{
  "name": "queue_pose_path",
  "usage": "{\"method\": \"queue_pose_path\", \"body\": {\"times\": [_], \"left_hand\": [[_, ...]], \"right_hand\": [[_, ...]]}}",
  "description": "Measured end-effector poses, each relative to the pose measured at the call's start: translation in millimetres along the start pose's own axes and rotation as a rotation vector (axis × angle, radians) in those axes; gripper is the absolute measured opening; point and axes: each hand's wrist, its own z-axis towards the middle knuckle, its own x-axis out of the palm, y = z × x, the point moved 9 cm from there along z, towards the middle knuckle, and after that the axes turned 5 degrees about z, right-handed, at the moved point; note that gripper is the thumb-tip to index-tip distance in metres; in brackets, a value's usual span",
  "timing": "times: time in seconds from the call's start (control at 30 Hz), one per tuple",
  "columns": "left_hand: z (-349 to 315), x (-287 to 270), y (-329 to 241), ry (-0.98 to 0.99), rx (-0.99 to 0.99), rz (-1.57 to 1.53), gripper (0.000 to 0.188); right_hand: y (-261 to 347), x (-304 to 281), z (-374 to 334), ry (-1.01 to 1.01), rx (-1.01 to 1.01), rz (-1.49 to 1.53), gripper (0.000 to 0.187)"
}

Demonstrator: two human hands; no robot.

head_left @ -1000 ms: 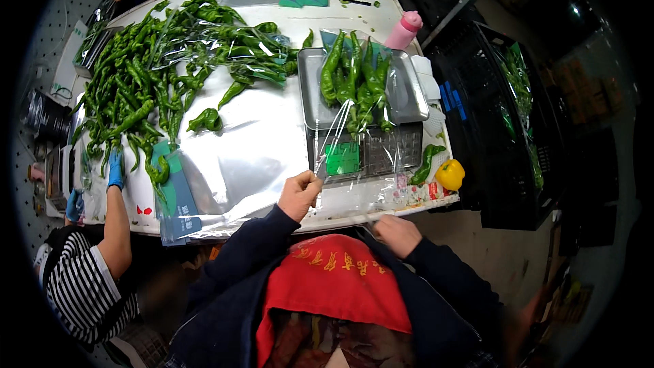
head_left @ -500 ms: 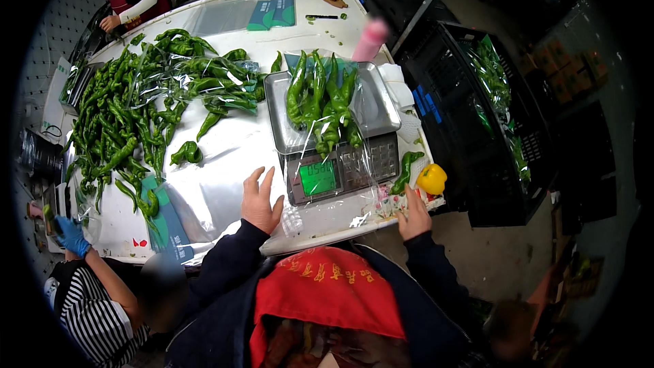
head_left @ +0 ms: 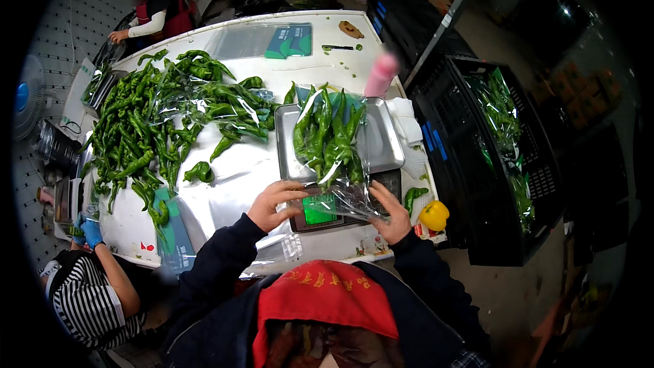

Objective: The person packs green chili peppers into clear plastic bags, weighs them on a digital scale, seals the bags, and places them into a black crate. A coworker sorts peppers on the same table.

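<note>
**Clear plastic bag of long, glossy green peppers (head_left: 329,138) on scale, both hands at its loose end**

The bag lies at the centre of the frame, on the rectangular silver metal tray (head_left: 388,140) of a dark grey weighing scale (head_left: 390,181) with a lit green display (head_left: 320,209). Its slack film extends down over the scale's front.

Left hand (head_left: 276,206), beside the display's left edge: partly open, fingers extended; any hold on the film cannot be determined. Right hand (head_left: 390,212), right of the display: partly open, index finger and thumb apart, at the film; whether film is pinched cannot be determined.

Right of the scale: a lone curved green pepper (head_left: 414,197) and, just beside it, a round yellow bell pepper (head_left: 434,215). Above the tray's right side: a pink bottle (head_left: 381,76), blurred.

Left of frame: a large heap of loose green peppers (head_left: 133,123) on the white table (head_left: 334,24). Right of frame: a black plastic crate (head_left: 446,184) containing bagged peppers. Lower left: a co-worker in a striped top, with blue gloves (head_left: 90,232).
</note>
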Motion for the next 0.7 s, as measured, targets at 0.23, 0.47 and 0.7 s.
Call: {"method": "queue_pose_path", "body": {"times": [0.23,0.47,0.7], "left_hand": [[22,-8,13,-0.16,0.01,-0.024,0.019],[66,-13,85,-0.495,-0.569,-0.203,0.028],[75,0,118,-0.538,-0.444,-0.004,0.029]], "right_hand": [[-27,2,30,-0.08,0.121,0.407,0.016],[-93,-14,92,-0.301,0.274,-0.133,0.025],[-118,10,106,-0.17,0.254,-0.086,0.03]]}}
